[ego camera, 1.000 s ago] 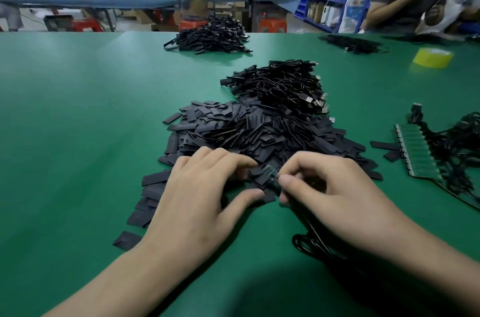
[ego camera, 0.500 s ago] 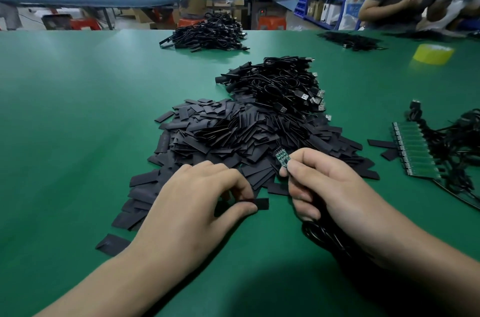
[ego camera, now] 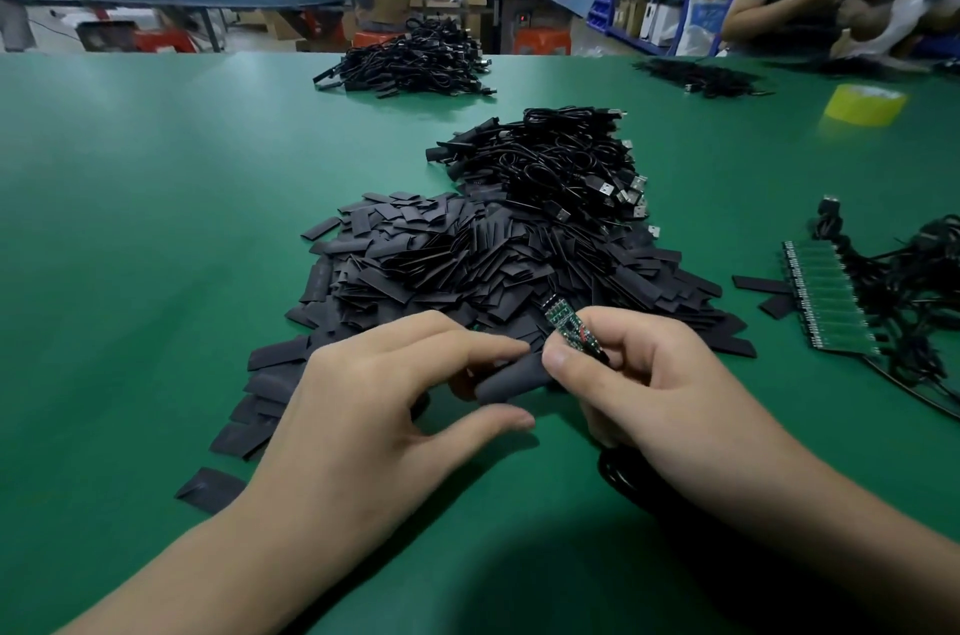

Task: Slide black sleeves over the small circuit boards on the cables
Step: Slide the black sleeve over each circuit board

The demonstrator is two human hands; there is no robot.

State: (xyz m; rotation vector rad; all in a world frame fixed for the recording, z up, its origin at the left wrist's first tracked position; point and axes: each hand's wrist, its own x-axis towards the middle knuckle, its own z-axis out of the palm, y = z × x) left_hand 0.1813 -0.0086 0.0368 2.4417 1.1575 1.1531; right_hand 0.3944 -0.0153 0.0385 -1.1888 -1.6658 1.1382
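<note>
Right hand (ego camera: 649, 390) pinching a small circuit board (ego camera: 562, 326) by its cable end, left hand (ego camera: 374, 405) holding a black sleeve (ego camera: 511, 380) just below it, a worker at the sleeve pile (ego camera: 467, 265) should prob. square the sleeve's mouth w/ the board tip before sliding.

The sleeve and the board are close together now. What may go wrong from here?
1. The black sleeve lies below the circuit board that the right hand pinches, not in line with its free end. The board may catch on the sleeve's edge.
2. The left hand holds the sleeve with its thumb off it, so the sleeve might slip down among the pile of sleeves.
</note>
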